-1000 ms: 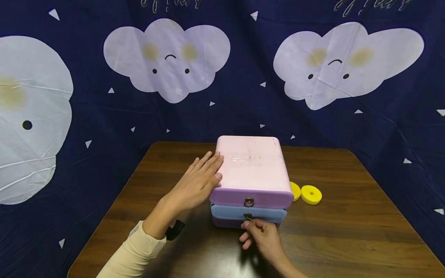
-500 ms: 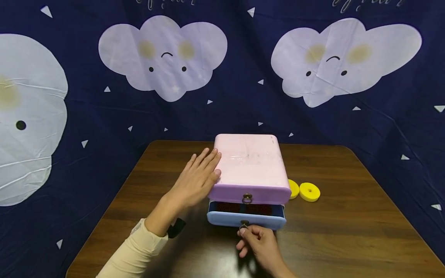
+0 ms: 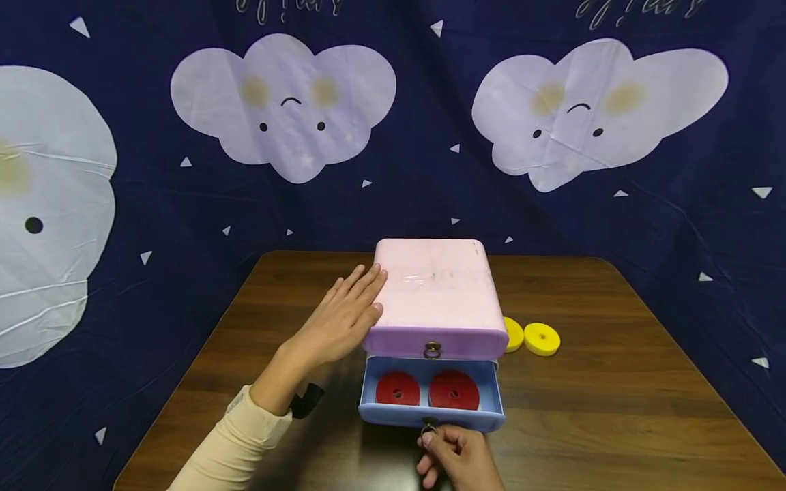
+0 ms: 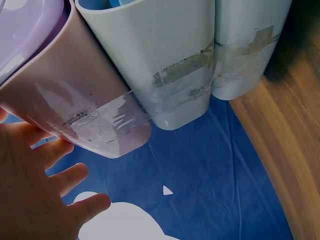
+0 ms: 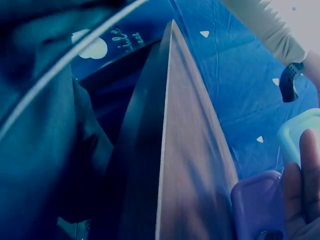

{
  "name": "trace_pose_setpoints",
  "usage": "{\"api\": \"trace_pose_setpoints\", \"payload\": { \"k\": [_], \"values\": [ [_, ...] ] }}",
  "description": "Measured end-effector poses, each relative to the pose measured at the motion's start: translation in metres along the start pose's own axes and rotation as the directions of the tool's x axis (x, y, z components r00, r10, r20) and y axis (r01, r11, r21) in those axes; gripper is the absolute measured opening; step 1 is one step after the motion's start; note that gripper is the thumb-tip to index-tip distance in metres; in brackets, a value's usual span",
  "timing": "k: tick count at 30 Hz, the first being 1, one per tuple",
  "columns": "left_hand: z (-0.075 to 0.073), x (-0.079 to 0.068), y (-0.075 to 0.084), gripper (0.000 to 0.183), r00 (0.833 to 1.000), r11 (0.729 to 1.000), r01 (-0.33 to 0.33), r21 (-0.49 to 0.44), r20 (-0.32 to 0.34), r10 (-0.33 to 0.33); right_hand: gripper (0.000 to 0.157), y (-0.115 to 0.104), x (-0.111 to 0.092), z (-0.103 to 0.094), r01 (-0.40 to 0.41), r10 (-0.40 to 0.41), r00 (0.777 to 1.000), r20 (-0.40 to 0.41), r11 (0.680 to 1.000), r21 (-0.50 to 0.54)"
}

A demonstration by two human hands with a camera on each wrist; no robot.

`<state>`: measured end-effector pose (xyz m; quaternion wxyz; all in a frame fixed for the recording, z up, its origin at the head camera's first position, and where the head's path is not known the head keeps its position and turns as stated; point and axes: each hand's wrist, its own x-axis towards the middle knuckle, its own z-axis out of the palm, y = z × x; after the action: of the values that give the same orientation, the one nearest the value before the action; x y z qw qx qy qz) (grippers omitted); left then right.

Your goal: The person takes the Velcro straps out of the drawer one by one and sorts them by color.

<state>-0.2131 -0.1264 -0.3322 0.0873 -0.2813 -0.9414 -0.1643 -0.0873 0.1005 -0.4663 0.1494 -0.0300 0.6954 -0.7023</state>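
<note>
A small drawer box [image 3: 436, 286] with a pink top stands on the table. Its blue middle drawer [image 3: 393, 414] is pulled out, and inside lie two red discs with centre holes, a left disc [image 3: 389, 384] and a right disc [image 3: 454, 383]. My right hand [image 3: 460, 453] pinches the drawer's ring handle [image 3: 428, 427] between thumb and finger. With fingers straight, my left hand [image 3: 344, 317] rests on the left edge of the pink top. The purple top drawer [image 3: 399, 343] is closed. In the left wrist view, the left hand [image 4: 40, 175] touches the pink casing [image 4: 95, 100].
Two yellow discs, one whole disc [image 3: 542, 339] and one partly hidden disc [image 3: 513, 334], lie right of the box on the wooden table [image 3: 614, 382]. A dark blue cloth [image 3: 430, 198] with cloud shapes hangs behind. The table edge [image 5: 165, 120] shows in the right wrist view.
The blue drawer has slid out towards the person, drawn by my right hand at its ring, and the red discs have come into view. The left hand stays on the box.
</note>
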Motion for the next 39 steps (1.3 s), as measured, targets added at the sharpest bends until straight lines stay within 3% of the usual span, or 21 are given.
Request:
{"api": "trace_pose_setpoints", "payload": {
  "k": [11, 19, 26, 30, 33, 35, 39],
  "values": [
    [0.001, -0.001, -0.003, 0.052, 1.000, 1.000, -0.014, -0.020, -0.024, 0.013, 0.046, 0.002, -0.013, 0.002, -0.053, 0.053, 0.999, -0.013, 0.998, -0.027],
    [0.002, 0.001, -0.004, 0.055, 1.000, 0.999, 0.017, -0.031, 0.009, -0.017, 0.044, 0.006, -0.022, 0.002, -0.063, 0.063, 0.998, -0.006, 0.997, -0.041],
    [0.002, 0.001, -0.005, 0.055, 1.000, 0.999, 0.022, -0.041, 0.009, -0.022, 0.031, 0.005, -0.028, 0.003, -0.044, 0.039, 0.998, -0.056, 0.996, -0.074],
    [0.002, 0.001, -0.005, 0.055, 1.000, 0.999, 0.026, -0.038, 0.008, -0.026, 0.034, 0.006, -0.029, 0.003, -0.053, 0.049, 0.997, -0.061, 0.997, -0.063],
    [0.001, 0.001, -0.005, 0.056, 1.000, 0.999, 0.029, -0.036, 0.007, -0.028, 0.034, 0.007, -0.029, -0.001, -0.004, 0.004, 1.000, -0.001, 0.998, -0.062],
    [0.001, 0.001, -0.006, 0.056, 1.000, 0.999, 0.030, -0.037, 0.010, -0.030, 0.031, 0.009, -0.030, -0.006, 0.068, -0.064, 0.996, 0.056, 0.994, -0.089],
    [0.001, 0.001, -0.006, 0.056, 0.999, 0.999, 0.032, -0.039, 0.014, -0.031, 0.023, 0.010, -0.034, -0.021, 0.191, -0.164, 0.978, 0.131, 0.955, -0.227]
  ]
}}
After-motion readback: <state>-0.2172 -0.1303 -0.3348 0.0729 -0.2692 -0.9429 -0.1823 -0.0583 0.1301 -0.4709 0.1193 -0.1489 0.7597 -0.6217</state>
